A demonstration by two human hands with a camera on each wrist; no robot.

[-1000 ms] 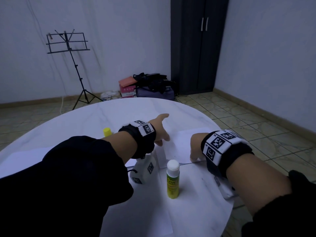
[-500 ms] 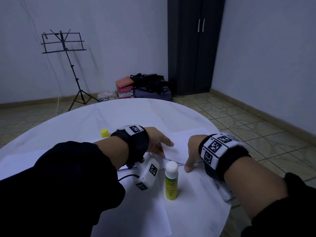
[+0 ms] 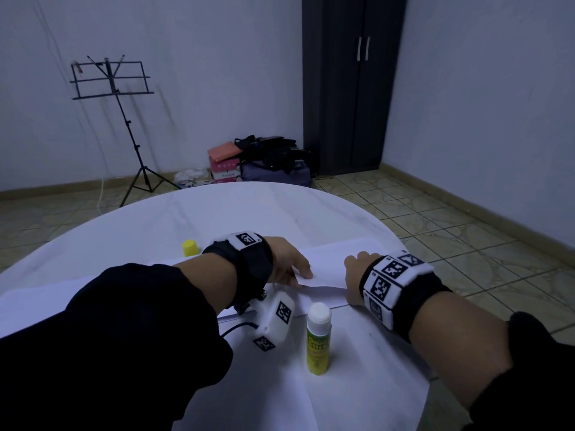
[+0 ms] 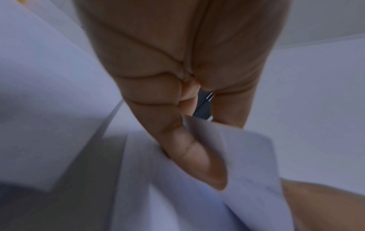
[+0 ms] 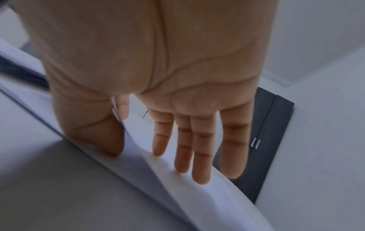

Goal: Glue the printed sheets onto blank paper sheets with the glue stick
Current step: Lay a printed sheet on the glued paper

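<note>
Your left hand [image 3: 287, 265] is pinching the near edge of a white sheet [image 3: 329, 265], and the left wrist view is showing what the head view is not: the thumb [image 4: 194, 157] is lying under a lifted corner of that sheet [image 4: 233, 150], with the fingers curled over it, so that grip is clamped on paper. Your right hand [image 3: 354, 279] is sitting on the same sheet's right part; from the right wrist view, four fingers [image 5: 201, 153] are stretching out straight over the curving paper [image 5: 197, 195] while the thumb [image 5: 102, 134] is pressing at its edge, and I cannot tell whether the thumb is under the sheet or on top, so I'm reading this grip as spread apart and flat. One glue stick [image 3: 317, 337] is standing upright on the counter [image 3: 217, 219], uncapped, just nearer to you than the sheet and between your two wrists, touching neither. One yellow cap [image 3: 190, 247] is resting beyond your left wrist, well apart from the stick. More white paper [image 3: 31, 303] is lying to your left and under your forearms; the sheets are overlapping, so I cannot count them. Only the head view is showing the music stand [image 3: 115, 98] and the dark wardrobe [image 3: 351, 85].
</note>
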